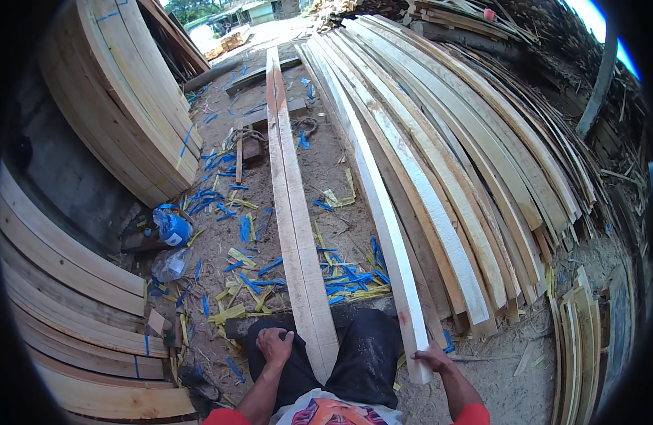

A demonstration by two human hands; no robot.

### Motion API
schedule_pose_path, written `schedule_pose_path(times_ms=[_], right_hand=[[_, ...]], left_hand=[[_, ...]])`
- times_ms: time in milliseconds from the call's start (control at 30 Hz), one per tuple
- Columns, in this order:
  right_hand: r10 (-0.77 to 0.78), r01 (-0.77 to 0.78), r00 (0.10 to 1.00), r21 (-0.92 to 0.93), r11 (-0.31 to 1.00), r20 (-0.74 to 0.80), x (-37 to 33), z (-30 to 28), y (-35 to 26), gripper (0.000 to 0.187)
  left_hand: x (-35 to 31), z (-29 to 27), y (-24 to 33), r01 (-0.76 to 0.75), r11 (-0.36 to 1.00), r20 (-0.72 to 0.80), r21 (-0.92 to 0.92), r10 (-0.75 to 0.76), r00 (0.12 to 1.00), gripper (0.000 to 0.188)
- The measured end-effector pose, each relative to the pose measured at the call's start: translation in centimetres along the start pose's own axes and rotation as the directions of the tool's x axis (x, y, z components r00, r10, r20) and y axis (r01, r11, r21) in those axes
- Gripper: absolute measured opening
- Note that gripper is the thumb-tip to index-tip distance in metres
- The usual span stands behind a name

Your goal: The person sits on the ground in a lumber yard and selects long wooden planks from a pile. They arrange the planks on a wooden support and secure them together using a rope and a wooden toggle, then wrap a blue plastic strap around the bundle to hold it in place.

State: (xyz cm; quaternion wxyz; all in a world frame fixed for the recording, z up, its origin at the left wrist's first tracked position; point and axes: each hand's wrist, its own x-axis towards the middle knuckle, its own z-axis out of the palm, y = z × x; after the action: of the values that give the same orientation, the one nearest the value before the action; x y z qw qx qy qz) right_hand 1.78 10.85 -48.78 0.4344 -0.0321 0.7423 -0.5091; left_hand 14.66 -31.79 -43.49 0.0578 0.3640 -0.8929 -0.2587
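My right hand point(434, 358) grips the near end of a long pale wooden beam point(383, 212), the fingers wrapped round its edge. That beam runs away from me along the left side of the lumber stack, with a reddish mark near its held end. My left hand point(275, 345) lies on my left thigh, its fingers loosely curled and nothing seen in them. Between my knees, two narrow boards point(298, 227) lie side by side with a thin seam between them, stretching far ahead over wooden supports.
Many long beams point(475, 177) lie stacked at the right. Bundled planks point(121, 92) stand at the left, with more boards point(78, 312) nearer. Blue and yellow strap scraps point(348, 280) litter the dirt. A blue container point(172, 227) and a clear plastic bag point(171, 264) sit at left.
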Motion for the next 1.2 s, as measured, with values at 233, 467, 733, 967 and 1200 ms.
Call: schedule_pose_path(times_ms=[233, 467, 733, 967, 1200], right_hand=[[-0.338, -0.169, 0.865, 0.849, 0.5, 0.371, -10.5, 8.2, -18.9, 0.074], [-0.85, -0.174, 0.524, 0.984, -0.044, 0.055, -13.7, 17.7, -26.8, 0.104], [-0.762, -0.375, 0.644, 0.898, -0.231, 0.073, -13.5, 18.6, -22.6, 0.072], [-0.032, 0.068, 0.993, 0.317, 0.946, -0.117, -24.3, 15.0, -1.3, 0.092], [0.043, -0.254, 0.794, -0.266, 0.93, -0.606, -39.6, 24.4, 9.5, 0.094]], left_hand=[[-1.6, -2.5, 14.4, 0.595, 0.278, 0.65, -0.754, 0.444, 0.617, 0.074], [-0.5, -11.5, 25.1, 0.662, -0.124, 0.389, -0.739, 0.724, 0.569, 0.057], [-2.1, -7.4, 21.0, 0.779, -0.045, 0.42, -0.626, 0.822, 0.385, 0.047], [-0.5, 5.3, 16.7, 0.81, 0.137, 0.741, -0.57, 0.511, 0.435, 0.072], [-4.3, 9.8, 18.1, 0.829, 0.164, 0.778, -0.535, 0.477, 0.408, 0.055]])
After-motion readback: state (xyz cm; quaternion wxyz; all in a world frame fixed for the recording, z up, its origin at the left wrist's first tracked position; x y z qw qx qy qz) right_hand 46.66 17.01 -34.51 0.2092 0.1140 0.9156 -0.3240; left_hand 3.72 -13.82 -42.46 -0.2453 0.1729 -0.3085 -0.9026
